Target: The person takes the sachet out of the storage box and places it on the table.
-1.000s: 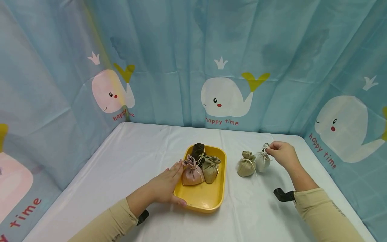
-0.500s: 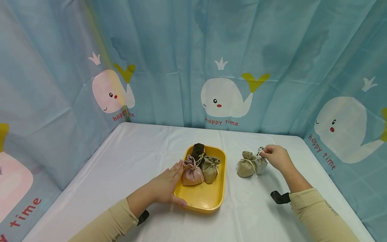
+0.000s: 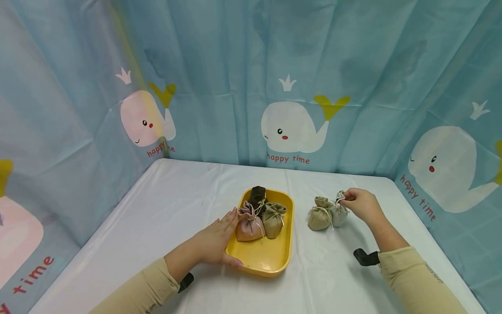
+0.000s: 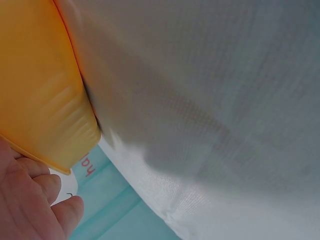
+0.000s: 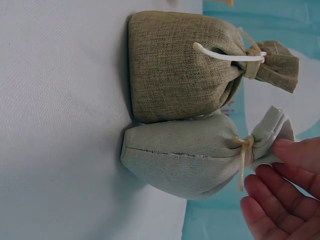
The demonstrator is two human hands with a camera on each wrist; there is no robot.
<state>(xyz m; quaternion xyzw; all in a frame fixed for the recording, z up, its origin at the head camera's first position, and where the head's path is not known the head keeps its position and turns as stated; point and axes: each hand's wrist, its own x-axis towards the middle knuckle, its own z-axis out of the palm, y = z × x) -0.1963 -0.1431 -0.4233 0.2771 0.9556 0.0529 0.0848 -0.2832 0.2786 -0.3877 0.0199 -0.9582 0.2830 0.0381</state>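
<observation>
My left hand (image 3: 213,240) lies with straight fingers along the left rim of a yellow tray (image 3: 260,264). Inside the tray stand a pink drawstring pouch (image 3: 249,226), a dark brown drawstring pouch (image 3: 257,197) and an olive drawstring pouch (image 3: 273,221). To the right of the tray, my right hand (image 3: 362,204) pinches the gathered neck of a light grey drawstring pouch (image 5: 185,155) between thumb and finger. That pouch stands upright on the table, against a khaki drawstring pouch (image 5: 180,65) tied with pale cord.
A white cloth covers the table (image 3: 168,196). Behind and at both sides hangs a blue curtain (image 3: 219,122) printed with whales. A black strap end (image 3: 366,257) juts out from my right sleeve.
My right hand has brought the light grey pouch a little to the left, up against the khaki one. The left hand and the tray have stayed in place.
</observation>
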